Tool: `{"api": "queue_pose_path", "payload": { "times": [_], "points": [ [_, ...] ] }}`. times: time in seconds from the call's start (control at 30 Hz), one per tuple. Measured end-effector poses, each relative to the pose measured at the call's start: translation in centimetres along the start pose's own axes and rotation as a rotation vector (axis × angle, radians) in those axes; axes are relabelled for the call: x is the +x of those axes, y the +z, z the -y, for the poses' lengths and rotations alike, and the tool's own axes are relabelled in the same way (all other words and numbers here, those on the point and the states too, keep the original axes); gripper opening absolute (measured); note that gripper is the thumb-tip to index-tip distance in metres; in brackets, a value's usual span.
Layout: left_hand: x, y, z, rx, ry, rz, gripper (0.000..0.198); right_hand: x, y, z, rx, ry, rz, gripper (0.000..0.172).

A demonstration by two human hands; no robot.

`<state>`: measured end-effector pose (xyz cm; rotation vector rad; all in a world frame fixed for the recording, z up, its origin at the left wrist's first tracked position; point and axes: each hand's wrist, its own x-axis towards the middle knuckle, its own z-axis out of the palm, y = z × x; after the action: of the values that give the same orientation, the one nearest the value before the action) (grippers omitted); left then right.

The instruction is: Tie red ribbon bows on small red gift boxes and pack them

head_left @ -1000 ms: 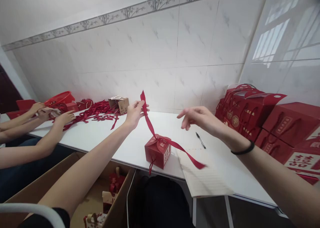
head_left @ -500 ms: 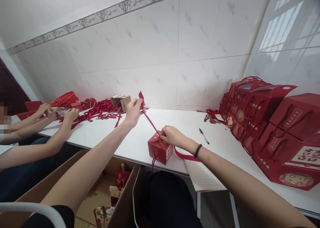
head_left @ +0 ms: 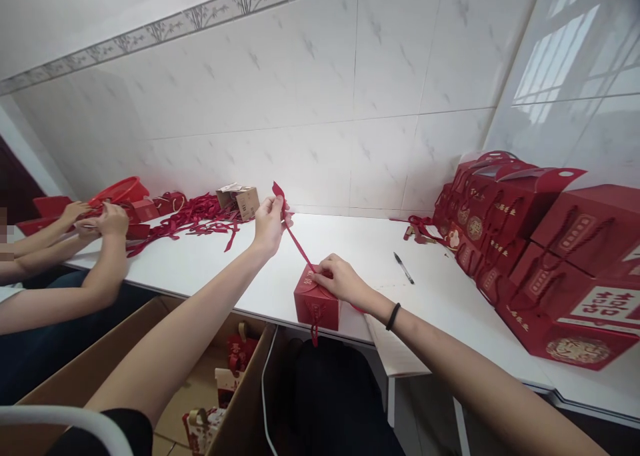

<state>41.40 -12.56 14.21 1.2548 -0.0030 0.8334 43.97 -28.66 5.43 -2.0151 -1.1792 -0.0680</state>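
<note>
A small red gift box (head_left: 316, 309) with gold print and a red cord handle sits near the table's front edge. My left hand (head_left: 270, 226) is raised up and left of it, pinching one end of a red ribbon (head_left: 299, 245). That ribbon runs taut and slanting down to the top of the box. Over the lid, my right hand (head_left: 343, 281) has thumb and fingers closed on the ribbon where it meets the box. More ribbon shows behind this hand, on the right. The exact spot under its fingertips is partly hidden.
Stacked red gift boxes (head_left: 540, 243) fill the right side. A pen (head_left: 404, 268) lies on the white table (head_left: 373, 239). Loose ribbons (head_left: 200, 213) and a small carton (head_left: 239, 203) are at the back left. A co-worker's hands (head_left: 107, 219) are beyond; a cardboard box (head_left: 262, 369) stands below.
The gift box has turned, its cord-handle side now facing me more. My right hand has shifted slightly on the lid. My left hand still holds the ribbon taut. The view has moved a little.
</note>
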Motion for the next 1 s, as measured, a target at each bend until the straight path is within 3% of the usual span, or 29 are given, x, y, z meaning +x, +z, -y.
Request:
{"api": "queue_pose_path", "payload": {
  "times": [0.13,0.2,0.3,0.4,0.5,0.6,0.67,0.73,0.8,0.9,1.0],
  "points": [
    [-0.1,0.0,-0.2,-0.009,0.043,-0.055,0.025,-0.5,0.4,-0.7,0.138,0.087,-0.05,0.012],
    [0.1,-0.4,0.4,0.016,0.027,-0.142,0.024,-0.8,0.2,-0.8,0.153,0.084,-0.04,0.013],
    [0.4,-1.8,2.2,0.175,-0.065,-0.292,0.02,-1.1,-0.2,-0.6,0.121,0.072,-0.002,0.013],
    [0.5,-3.9,3.8,0.34,-0.167,-0.291,0.015,-1.6,-1.0,-0.5,0.106,0.022,0.047,0.013],
    [-0.3,-6.2,4.5,0.501,-0.22,-0.18,0.014,-2.2,-2.0,-1.0,0.155,-0.008,-0.023,0.022],
    [-2.1,-7.5,4.5,0.633,-0.165,-0.037,0.033,-2.7,-2.9,-2.1,0.201,0.205,-0.19,0.03],
    [-3.5,-7.5,4.3,0.712,-0.158,0.237,0.036,-2.9,-3.2,-2.8,0.216,0.39,-0.113,0.038],
    [-4.6,-7.1,4.3,0.814,-0.201,0.606,0.029,-3.2,-3.2,-3.1,0.273,0.512,0.08,0.049],
    [-5.4,-6.6,4.5,0.913,-0.22,0.825,0.03,-3.5,-3.1,-3.0,0.386,0.549,0.24,0.053],
    [-6.0,-6.1,4.9,0.908,-0.233,0.812,0.038,-4.1,-3.2,-2.7,0.578,0.514,0.332,0.047],
    [-6.9,-5.9,5.4,0.679,-0.4,0.848,0.038,-4.8,-3.5,-3.1,0.723,0.495,0.317,0.044]
  ]
}}
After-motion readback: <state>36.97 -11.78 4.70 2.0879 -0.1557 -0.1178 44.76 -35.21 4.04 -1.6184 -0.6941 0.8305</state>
